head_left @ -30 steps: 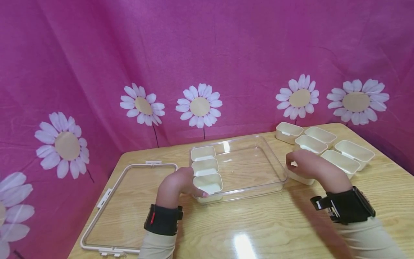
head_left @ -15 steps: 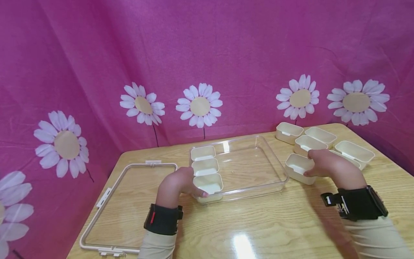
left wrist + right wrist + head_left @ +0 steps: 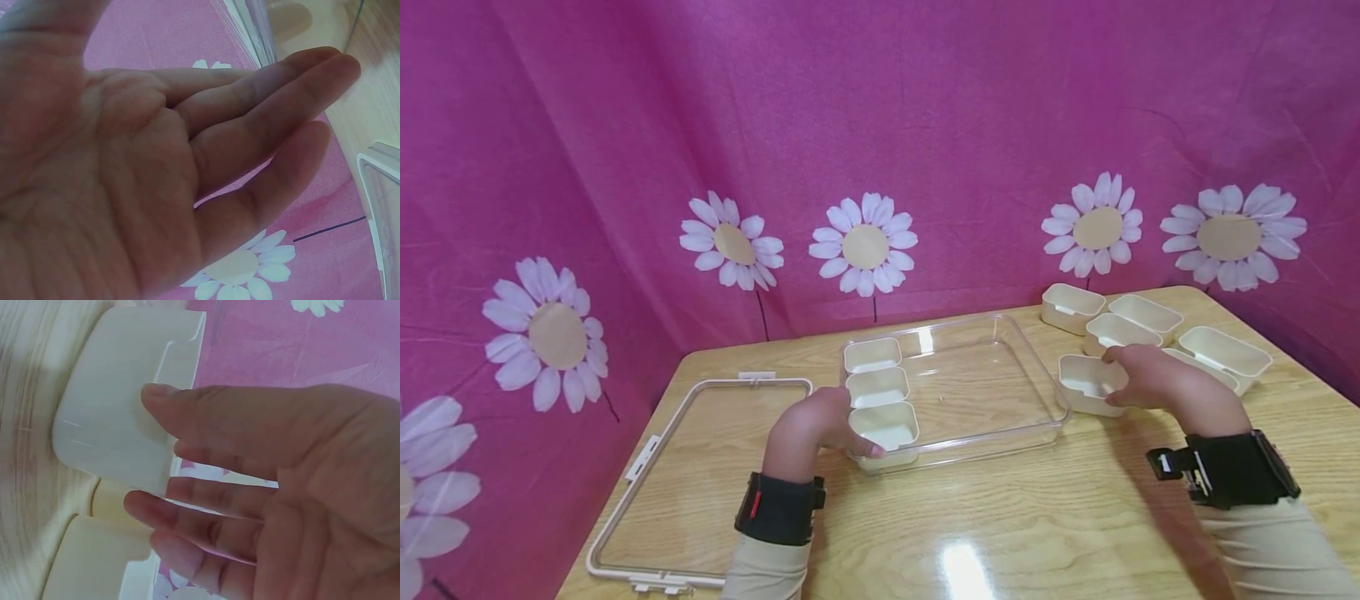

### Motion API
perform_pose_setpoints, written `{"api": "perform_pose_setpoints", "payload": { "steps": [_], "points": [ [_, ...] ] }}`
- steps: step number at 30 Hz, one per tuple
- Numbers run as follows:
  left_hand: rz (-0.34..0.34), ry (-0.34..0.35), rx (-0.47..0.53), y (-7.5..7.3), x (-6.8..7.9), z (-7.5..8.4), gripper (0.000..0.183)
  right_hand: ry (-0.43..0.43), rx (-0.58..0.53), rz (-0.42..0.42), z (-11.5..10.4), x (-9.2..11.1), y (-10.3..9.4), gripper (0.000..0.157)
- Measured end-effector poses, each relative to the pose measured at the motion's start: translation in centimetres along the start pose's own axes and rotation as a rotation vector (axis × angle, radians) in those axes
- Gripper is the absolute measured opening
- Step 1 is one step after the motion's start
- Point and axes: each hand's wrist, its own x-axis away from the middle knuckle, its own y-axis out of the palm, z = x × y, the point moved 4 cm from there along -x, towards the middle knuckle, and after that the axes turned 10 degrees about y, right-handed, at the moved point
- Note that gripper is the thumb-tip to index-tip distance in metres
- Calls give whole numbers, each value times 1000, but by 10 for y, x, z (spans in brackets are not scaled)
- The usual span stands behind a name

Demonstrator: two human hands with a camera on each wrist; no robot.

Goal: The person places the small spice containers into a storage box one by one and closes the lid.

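Head view showed my right hand (image 3: 1157, 382) pinching a cream bin (image 3: 1081, 398) by its thin wall, just right of the clear tray (image 3: 985, 443). My left hand (image 3: 816, 421), fingers (image 3: 275, 115) nearly straight, rested against the tray's near-left corner, presumably steadying it and its three bins (image 3: 877, 388). The wooden desk (image 3: 1015, 525) stood before a magenta, daisy-printed curtain (image 3: 970, 108).

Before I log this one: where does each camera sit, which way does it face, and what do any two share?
Head: worn on the head, facing forward and down at the tray and curtain; left hand, right hand and sleeves show.
Left wrist: on that wrist, looking along the fingers toward the curtain; only the left hand shows.
Right wrist: on that wrist, looking past the fingers at a cream bin; only the right hand shows.
Shared: head and right wrist both show the right hand pinching that bin.
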Motion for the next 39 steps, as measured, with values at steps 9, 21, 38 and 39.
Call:
{"api": "perform_pose_setpoints", "payload": {
  "steps": [9, 21, 38, 39],
  "points": [
    [0, -9, -7, 1, -2, -2, 75, -100, 24, 70, 2, -2, 0, 43],
    [31, 9, -79, 4, -3, 3, 75, -135, -19, 50, 5, -8, 0, 38],
    [76, 44, -36, 5, -3, 2, 65, -209, -47, 296, -6, -5, -28, 37],
    [78, 44, -40, 5, -3, 2, 65, -217, -51, 311, -11, -7, -30, 37]
  ]
}}
